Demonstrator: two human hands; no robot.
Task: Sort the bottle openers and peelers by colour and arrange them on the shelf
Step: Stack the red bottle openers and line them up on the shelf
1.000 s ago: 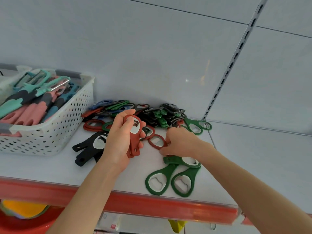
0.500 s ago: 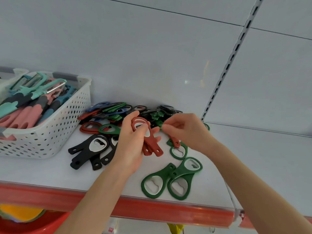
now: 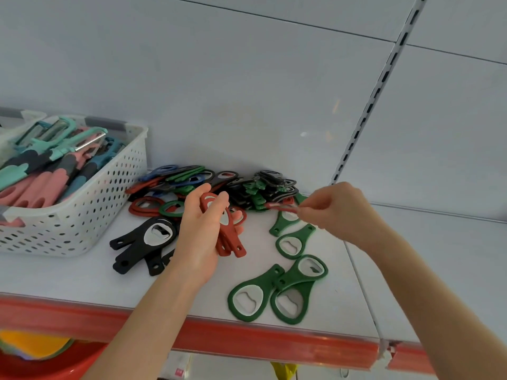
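My left hand (image 3: pixel 199 237) holds a small stack of red bottle openers (image 3: pixel 229 239) over the middle of the white shelf (image 3: pixel 68 278). My right hand (image 3: pixel 337 212) pinches one more red opener (image 3: pixel 279 206) by its end, edge-on, just right of the stack. Several green openers (image 3: pixel 274 292) lie flat near the shelf's front edge and under my right hand. A few black openers (image 3: pixel 142 242) lie to the left. A mixed pile of openers (image 3: pixel 219 185) sits against the back wall.
A white perforated basket (image 3: pixel 82 215) full of teal, pink and blue peelers (image 3: pixel 41 171) stands at the left. A red price strip (image 3: pixel 219 338) runs along the shelf's front. A slotted upright (image 3: pixel 375 89) divides the back panel. A red and yellow basin (image 3: pixel 35 352) sits below.
My right hand picked a red opener off the shelf and lifted it, now holding it level beside my left hand's red stack. The stack has tilted handles-down.
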